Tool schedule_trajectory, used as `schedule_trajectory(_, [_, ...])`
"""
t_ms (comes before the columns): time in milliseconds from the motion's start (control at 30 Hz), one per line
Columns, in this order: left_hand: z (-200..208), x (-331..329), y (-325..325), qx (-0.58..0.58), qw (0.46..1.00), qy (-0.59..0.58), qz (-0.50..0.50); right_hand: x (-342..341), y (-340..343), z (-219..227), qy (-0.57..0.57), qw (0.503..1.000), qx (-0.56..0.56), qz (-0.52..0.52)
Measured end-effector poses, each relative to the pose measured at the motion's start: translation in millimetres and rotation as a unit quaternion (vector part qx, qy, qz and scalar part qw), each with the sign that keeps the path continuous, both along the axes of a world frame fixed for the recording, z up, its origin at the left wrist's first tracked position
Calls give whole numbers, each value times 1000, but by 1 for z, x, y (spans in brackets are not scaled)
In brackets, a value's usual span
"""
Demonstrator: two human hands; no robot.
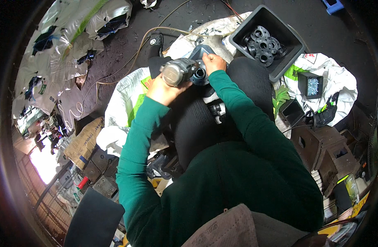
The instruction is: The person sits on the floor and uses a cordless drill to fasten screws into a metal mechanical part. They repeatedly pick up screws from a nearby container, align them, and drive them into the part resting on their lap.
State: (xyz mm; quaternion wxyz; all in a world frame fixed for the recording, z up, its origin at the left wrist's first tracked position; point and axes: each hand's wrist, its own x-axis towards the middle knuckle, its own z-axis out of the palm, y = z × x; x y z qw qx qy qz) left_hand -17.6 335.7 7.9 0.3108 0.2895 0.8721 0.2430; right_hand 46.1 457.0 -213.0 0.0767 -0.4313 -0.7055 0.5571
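Note:
My left hand (163, 91) is closed under a silvery metal power tool (177, 73) with a rounded rear end. The tool's front points right, toward a grey flanged part (200, 76) with a round opening, held over my knees. My right hand (214, 62), closed like a fist, grips the far right side of this part. Behind it, a blue-grey hollow piece (202, 51) shows; whether the two are joined I cannot tell. The tool's handle is hidden by my left hand, and its tip is too small to make out.
A dark grey bin (288, 38) with several black flanged rings (264, 46) stands far right. A small black box of screws (315, 86) sits on a white sack (339, 78). A hose (133, 57) runs across the floor at left. Brown metal boxes (314, 142) stand right.

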Motion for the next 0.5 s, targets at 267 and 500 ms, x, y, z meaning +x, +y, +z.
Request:
schedule_trajectory(267, [74, 74, -60, 108, 987, 119, 7, 36, 40, 47, 303, 811, -491, -94])
schedule_trajectory(500, [70, 126, -77, 108, 988, 107, -37, 112, 12, 98, 296, 660, -691, -8])
